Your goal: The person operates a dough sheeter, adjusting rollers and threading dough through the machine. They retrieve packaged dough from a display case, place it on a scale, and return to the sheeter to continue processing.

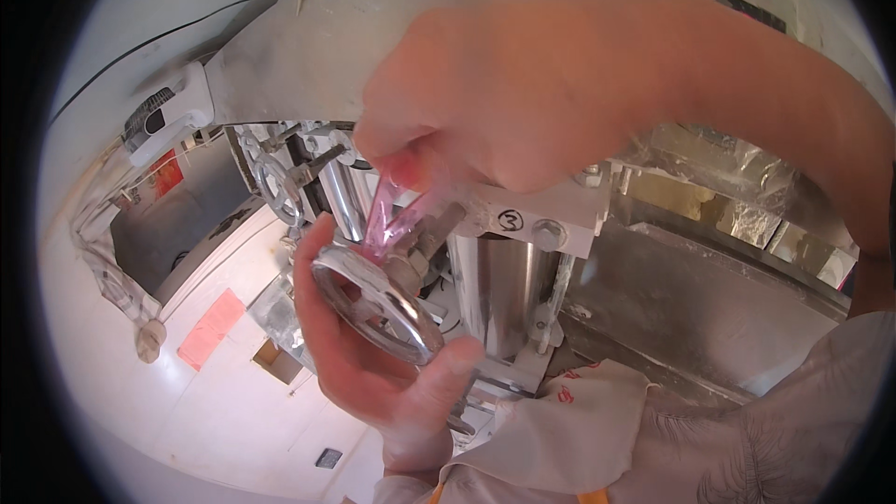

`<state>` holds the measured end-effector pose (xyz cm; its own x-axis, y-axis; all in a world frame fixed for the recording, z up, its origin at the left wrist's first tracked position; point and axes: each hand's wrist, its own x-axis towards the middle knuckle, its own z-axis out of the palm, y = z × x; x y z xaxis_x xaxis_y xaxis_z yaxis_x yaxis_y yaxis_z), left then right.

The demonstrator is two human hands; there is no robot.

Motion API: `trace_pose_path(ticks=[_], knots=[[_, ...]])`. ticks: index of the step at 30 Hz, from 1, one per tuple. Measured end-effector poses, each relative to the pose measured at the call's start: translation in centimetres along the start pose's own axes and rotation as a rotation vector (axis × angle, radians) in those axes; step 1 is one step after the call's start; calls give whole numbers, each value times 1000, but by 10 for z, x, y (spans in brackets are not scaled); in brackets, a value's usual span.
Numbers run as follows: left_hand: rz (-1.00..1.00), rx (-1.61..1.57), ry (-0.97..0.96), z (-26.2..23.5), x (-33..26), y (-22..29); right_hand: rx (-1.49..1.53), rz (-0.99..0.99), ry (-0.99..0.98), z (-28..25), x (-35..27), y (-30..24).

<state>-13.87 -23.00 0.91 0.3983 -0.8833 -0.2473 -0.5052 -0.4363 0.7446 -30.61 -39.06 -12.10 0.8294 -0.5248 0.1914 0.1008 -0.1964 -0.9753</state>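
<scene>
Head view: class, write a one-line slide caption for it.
Left hand grips a shiny metal handwheel on a steel machine while the right hand holds a pink see-through strip above it.

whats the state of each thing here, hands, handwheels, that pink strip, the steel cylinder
left hand: cupped around the near handwheel's rim, gripping it
near handwheel: held, tilted, shiny metal
right hand: fingers pinched shut on the pink strip
pink strip: clear pink, held from above, lower end at the wheel's hub
far handwheel: untouched
steel cylinder: upright, fixed behind the wheel
</scene>
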Motion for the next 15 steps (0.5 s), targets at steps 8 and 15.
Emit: trace_pose_path(ticks=[8, 15], knots=[[51, 191, -66, -15, 2, -5, -72, -91, -16, 5, 4, 10], [237, 262, -117, -18, 7, -14, 12, -152, -20, 6, 4, 12]])
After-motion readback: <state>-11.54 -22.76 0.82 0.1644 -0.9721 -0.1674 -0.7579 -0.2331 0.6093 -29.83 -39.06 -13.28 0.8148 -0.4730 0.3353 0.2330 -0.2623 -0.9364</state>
